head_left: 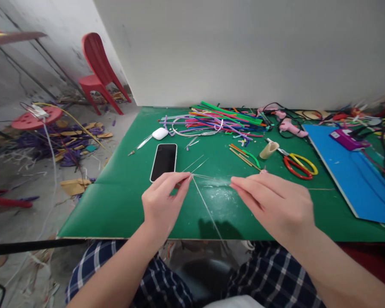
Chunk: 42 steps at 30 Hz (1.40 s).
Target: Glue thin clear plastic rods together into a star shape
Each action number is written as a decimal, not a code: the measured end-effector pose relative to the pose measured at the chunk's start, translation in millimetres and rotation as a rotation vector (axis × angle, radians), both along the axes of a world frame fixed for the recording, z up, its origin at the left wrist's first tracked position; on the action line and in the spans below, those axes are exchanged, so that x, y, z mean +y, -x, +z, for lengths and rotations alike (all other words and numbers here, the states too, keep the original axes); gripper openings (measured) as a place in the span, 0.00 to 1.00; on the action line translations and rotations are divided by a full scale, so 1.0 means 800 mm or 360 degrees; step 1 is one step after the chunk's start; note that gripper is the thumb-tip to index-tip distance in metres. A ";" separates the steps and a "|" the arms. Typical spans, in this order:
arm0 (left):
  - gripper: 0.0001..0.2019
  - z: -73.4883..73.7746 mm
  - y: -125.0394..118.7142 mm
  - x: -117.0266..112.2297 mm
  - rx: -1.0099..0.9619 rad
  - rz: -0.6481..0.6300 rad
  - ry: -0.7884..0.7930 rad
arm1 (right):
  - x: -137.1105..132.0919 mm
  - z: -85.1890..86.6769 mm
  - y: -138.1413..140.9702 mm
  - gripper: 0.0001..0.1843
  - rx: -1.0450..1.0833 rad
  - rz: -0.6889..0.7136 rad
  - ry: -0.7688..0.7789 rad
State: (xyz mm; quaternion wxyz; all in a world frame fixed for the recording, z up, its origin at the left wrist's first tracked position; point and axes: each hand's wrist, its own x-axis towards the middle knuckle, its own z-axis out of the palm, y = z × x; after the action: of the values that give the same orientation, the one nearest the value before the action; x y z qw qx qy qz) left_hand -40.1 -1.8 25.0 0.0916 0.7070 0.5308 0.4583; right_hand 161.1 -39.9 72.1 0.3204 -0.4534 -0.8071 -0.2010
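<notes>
My left hand (165,199) is closed in a pinch on several thin, clear strands (204,199), like fishing line or fine wire. Some ends stick up past its fingertips, and one long strand slants down past the table's front edge. My right hand (276,199) is closed too, thumb against fingertips, a short way to the right. Strands reach toward it, but what it pinches is too fine to make out. Behind my left hand lies a phone (164,160) with a dark screen. Scissors (297,164) with red and yellow handles rest behind my right hand.
Colourful pipe cleaners (221,119) are heaped at the back of the green table (115,209). A white case (160,133), a beige tube (269,150), a pink glue gun (291,127), a blue board (349,171) and a purple power strip (348,140) also lie there. A red chair (98,70) stands left.
</notes>
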 end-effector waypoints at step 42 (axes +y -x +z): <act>0.16 -0.057 -0.024 0.083 -0.0142 -0.1188 0.2589 | 0.062 -0.114 -0.050 0.07 0.1459 0.0087 0.1874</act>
State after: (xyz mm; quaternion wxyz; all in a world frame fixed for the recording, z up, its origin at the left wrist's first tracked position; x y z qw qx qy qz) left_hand -20.8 64.8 -20.6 0.7281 0.5316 0.4228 -0.0922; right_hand 201.2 9.6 -19.0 0.3340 -0.5681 -0.5777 0.4817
